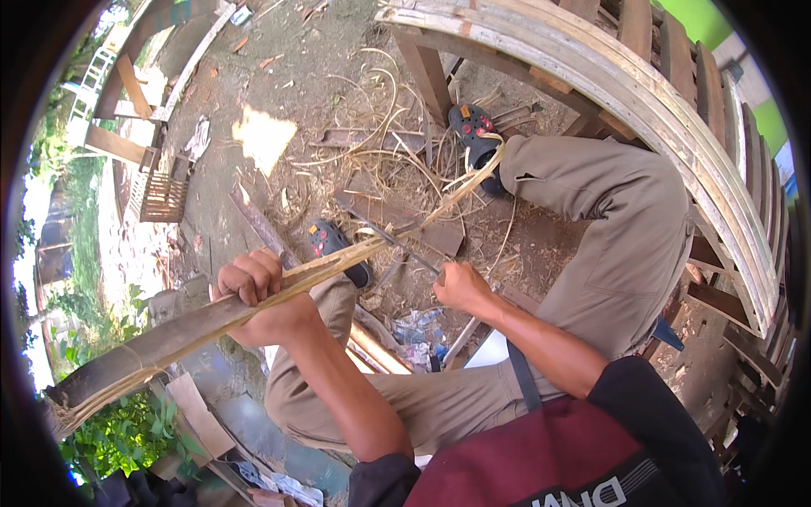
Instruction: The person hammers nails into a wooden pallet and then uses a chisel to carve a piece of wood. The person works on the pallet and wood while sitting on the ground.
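A long split piece of bamboo (144,342) lies slantwise across my front, dark on its outer face and pale along its cut edge. My left hand (269,294) is closed round it near the middle. My right hand (463,287) is closed on a knife handle, mostly hidden by the fingers. The knife (416,256) crosses the bamboo, its dark narrow blade touching it just beyond my left hand. Past the blade the piece thins, and a pale strip (483,171) curls up at the far end by my knee and shoe.
Curly pale shavings (397,93) litter the dirt ground around my dark clogs (473,127). A slatted wooden bench (676,59) with long bent strips (650,118) along its edge curves round the right. A wooden crate (160,190) stands at the left. Short boards (405,221) lie between my feet.
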Motion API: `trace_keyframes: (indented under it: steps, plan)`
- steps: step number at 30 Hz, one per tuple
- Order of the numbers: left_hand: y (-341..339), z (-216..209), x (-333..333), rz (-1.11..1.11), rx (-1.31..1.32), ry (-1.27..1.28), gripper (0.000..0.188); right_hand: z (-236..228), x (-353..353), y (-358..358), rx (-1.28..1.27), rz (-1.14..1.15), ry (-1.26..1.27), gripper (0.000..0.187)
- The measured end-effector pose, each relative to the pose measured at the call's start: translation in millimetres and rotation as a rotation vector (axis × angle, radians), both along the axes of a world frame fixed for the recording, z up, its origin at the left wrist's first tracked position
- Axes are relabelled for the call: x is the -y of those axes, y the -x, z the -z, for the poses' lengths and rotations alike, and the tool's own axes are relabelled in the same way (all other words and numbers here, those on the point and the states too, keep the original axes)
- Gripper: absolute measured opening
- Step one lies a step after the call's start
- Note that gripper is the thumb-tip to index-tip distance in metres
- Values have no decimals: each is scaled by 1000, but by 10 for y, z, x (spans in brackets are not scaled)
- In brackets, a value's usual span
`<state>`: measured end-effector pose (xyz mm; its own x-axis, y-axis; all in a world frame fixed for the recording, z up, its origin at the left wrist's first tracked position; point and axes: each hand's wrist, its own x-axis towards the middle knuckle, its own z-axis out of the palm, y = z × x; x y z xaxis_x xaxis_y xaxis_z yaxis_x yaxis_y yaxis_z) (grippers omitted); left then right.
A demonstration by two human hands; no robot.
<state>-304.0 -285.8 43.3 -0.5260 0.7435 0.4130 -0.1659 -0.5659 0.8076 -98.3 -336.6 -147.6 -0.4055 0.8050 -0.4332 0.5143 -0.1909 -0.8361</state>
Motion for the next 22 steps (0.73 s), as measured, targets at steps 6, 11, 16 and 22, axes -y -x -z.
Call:
trace_keyframes:
  steps: [6, 11, 16, 22]
  plan:
    - [103, 43, 53, -10, 58, -3, 41, -432, -46, 77, -139, -15, -101, 29]
    - [133, -6, -19, -45, 36, -12, 41, 47, -97, 73, 105, 3, -41, 29]
    - [79, 38, 38, -39, 37, 1, 42, 207, 50, 82, 59, 5, 19, 31]
    - [220, 102, 39, -32, 73, 12, 44, -313, -54, 192, -72, -62, -32, 29]
